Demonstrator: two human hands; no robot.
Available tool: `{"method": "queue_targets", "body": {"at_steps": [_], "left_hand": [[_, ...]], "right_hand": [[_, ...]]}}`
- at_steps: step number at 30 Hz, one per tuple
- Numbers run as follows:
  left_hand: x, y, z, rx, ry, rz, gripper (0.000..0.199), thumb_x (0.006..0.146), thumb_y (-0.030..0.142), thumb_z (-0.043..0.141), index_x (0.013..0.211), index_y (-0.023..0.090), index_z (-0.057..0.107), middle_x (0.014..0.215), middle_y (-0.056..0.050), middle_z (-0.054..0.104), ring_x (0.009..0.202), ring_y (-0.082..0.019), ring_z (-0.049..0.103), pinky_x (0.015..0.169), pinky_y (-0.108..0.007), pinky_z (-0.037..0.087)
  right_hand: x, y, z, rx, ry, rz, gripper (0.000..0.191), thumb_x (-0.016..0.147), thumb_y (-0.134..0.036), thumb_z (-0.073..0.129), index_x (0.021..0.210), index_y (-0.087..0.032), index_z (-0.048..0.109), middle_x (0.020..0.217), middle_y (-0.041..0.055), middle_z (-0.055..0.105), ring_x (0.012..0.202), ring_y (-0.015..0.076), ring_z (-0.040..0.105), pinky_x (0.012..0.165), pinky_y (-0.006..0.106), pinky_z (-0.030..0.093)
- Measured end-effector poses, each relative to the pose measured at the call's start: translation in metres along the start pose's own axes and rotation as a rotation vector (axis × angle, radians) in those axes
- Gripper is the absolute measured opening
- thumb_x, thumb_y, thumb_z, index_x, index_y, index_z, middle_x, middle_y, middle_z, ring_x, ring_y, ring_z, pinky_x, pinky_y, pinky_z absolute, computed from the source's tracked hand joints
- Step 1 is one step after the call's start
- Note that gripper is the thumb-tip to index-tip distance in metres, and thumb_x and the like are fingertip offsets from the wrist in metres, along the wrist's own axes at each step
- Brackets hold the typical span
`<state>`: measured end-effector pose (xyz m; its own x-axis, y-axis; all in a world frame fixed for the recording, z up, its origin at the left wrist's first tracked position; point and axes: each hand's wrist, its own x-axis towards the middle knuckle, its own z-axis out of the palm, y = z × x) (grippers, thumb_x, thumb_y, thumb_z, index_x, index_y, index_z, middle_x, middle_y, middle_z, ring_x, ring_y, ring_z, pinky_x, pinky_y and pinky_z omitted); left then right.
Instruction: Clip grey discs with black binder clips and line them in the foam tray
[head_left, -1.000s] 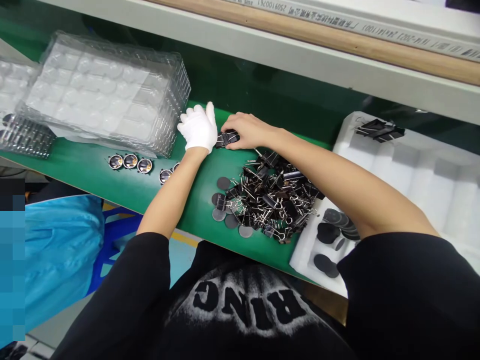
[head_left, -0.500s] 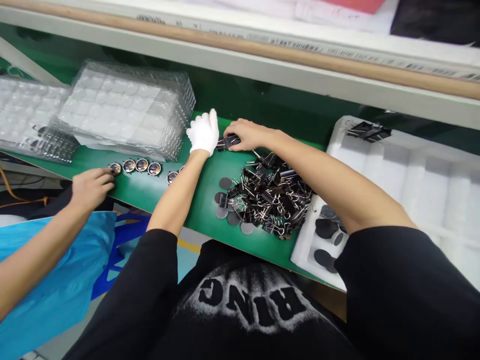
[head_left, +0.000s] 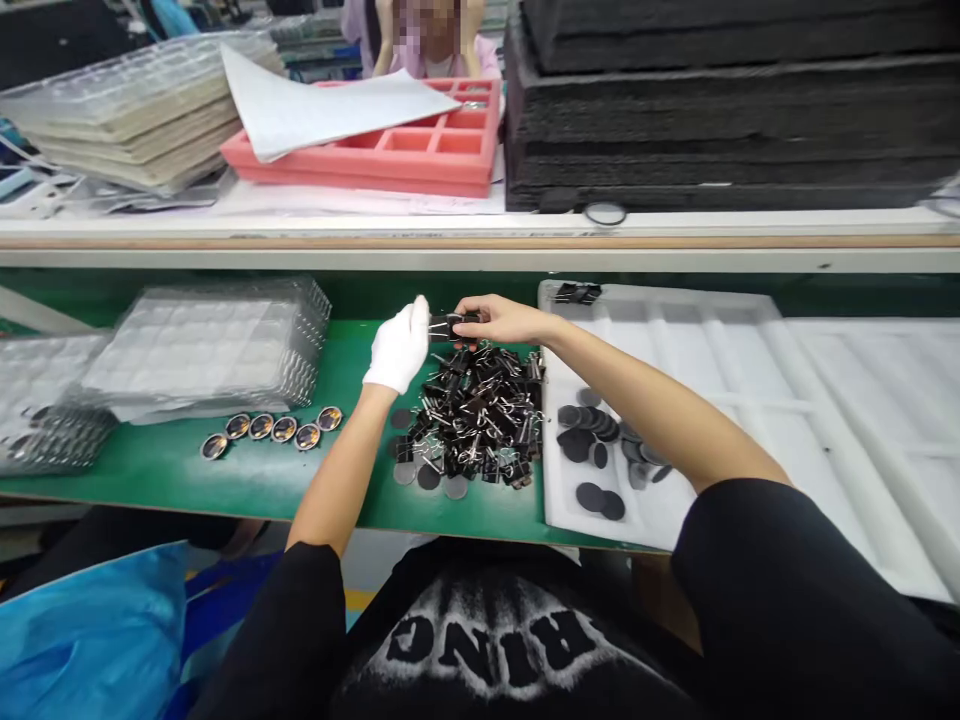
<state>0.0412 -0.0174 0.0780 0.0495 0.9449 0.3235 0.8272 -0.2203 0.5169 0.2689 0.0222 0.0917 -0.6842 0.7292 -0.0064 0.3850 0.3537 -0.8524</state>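
Between my hands is a short row of black binder clips (head_left: pixel 441 329) with silver wire handles. My left hand (head_left: pixel 396 350), in a white glove, is closed at the row's left end; the glove partly hides its hold. Bare fingers of my right hand (head_left: pixel 496 318) pinch the right end. Just below lies a heap of black binder clips (head_left: pixel 480 415) on the green bench, with flat dark discs (head_left: pixel 429 477) along its left edge. Several round rimmed pieces (head_left: pixel 283 429) with dark and orange faces lie farther left.
Stacked clear plastic trays (head_left: pixel 199 345) stand at the left. A white foam tray (head_left: pixel 675 335) at the right holds dark discs (head_left: pixel 589 445) and clips (head_left: pixel 577 293). A shelf edge (head_left: pixel 375 258) crosses behind, bearing a pink divided tray (head_left: pixel 360 175) and black foam blocks (head_left: pixel 712 130).
My view has tilted up, showing the shelf top. Both hands still hold the clips. The neighbour's bare hand has left the round pieces, which now form a longer row.
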Motion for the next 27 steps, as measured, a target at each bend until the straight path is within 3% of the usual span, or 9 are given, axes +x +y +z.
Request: {"method": "queue_targets", "body": {"at_steps": [4, 7, 10, 12, 17, 22, 27], "left_hand": [[-0.023, -0.006, 0.006, -0.136, -0.023, 0.084, 0.051, 0.112, 0.047, 0.029, 0.129, 0.022, 0.069, 0.109, -0.008, 0.08, 0.092, -0.022, 0.075, 0.095, -0.036, 0.057], [-0.037, -0.022, 0.006, -0.137, 0.041, 0.046, 0.049, 0.11, 0.045, 0.028, 0.126, 0.022, 0.068, 0.11, -0.008, 0.081, 0.09, -0.021, 0.075, 0.095, -0.037, 0.059], [-0.043, -0.033, 0.006, -0.138, 0.106, 0.025, 0.049, 0.11, 0.045, 0.027, 0.123, 0.023, 0.068, 0.109, -0.008, 0.081, 0.088, -0.021, 0.075, 0.094, -0.036, 0.06], [-0.043, -0.036, 0.007, -0.143, 0.124, 0.027, 0.049, 0.109, 0.045, 0.027, 0.122, 0.023, 0.069, 0.108, -0.008, 0.081, 0.086, -0.02, 0.075, 0.093, -0.036, 0.06], [-0.043, -0.041, 0.01, -0.164, 0.114, 0.037, 0.047, 0.108, 0.045, 0.029, 0.119, 0.023, 0.07, 0.105, -0.008, 0.081, 0.084, -0.021, 0.074, 0.092, -0.036, 0.06], [-0.044, -0.045, 0.013, -0.133, 0.087, 0.025, 0.048, 0.109, 0.043, 0.03, 0.123, 0.022, 0.071, 0.109, -0.008, 0.082, 0.09, -0.02, 0.075, 0.097, -0.035, 0.059], [-0.044, -0.049, 0.008, -0.081, 0.099, 0.015, 0.049, 0.11, 0.039, 0.029, 0.125, 0.019, 0.072, 0.111, -0.009, 0.081, 0.096, -0.019, 0.076, 0.1, -0.032, 0.057]], "right_hand": [[-0.065, 0.043, -0.046, -0.302, 0.263, 0.04, 0.046, 0.095, -0.062, 0.059, 0.11, -0.02, 0.072, 0.114, 0.0132, 0.078, 0.104, 0.0308, 0.071, 0.095, 0.05, 0.058], [-0.107, 0.095, -0.074, -0.49, 0.525, 0.27, 0.046, 0.094, -0.054, 0.057, 0.122, -0.021, 0.075, 0.131, 0.0189, 0.074, 0.123, 0.0407, 0.066, 0.102, 0.059, 0.056], [-0.127, 0.138, -0.087, -0.671, 0.734, 0.502, 0.045, 0.093, -0.05, 0.06, 0.127, -0.026, 0.077, 0.146, 0.0228, 0.064, 0.134, 0.0498, 0.055, 0.098, 0.067, 0.055], [-0.129, 0.154, -0.088, -0.726, 0.782, 0.536, 0.043, 0.093, -0.051, 0.061, 0.125, -0.028, 0.078, 0.148, 0.0233, 0.061, 0.133, 0.0497, 0.053, 0.094, 0.065, 0.056], [-0.115, 0.163, -0.083, -0.737, 0.745, 0.503, 0.041, 0.095, -0.052, 0.06, 0.125, -0.029, 0.077, 0.152, 0.0221, 0.056, 0.132, 0.0466, 0.052, 0.097, 0.063, 0.055], [-0.107, 0.16, -0.081, -0.808, 0.687, 0.506, 0.039, 0.096, -0.05, 0.06, 0.126, -0.027, 0.075, 0.157, 0.0216, 0.049, 0.143, 0.0496, 0.039, 0.106, 0.068, 0.044], [-0.113, 0.124, -0.063, -0.895, 0.802, 0.594, 0.055, 0.101, -0.052, 0.056, 0.142, -0.016, 0.063, 0.155, 0.0289, 0.046, 0.143, 0.0497, 0.04, 0.11, 0.064, 0.04]]}}
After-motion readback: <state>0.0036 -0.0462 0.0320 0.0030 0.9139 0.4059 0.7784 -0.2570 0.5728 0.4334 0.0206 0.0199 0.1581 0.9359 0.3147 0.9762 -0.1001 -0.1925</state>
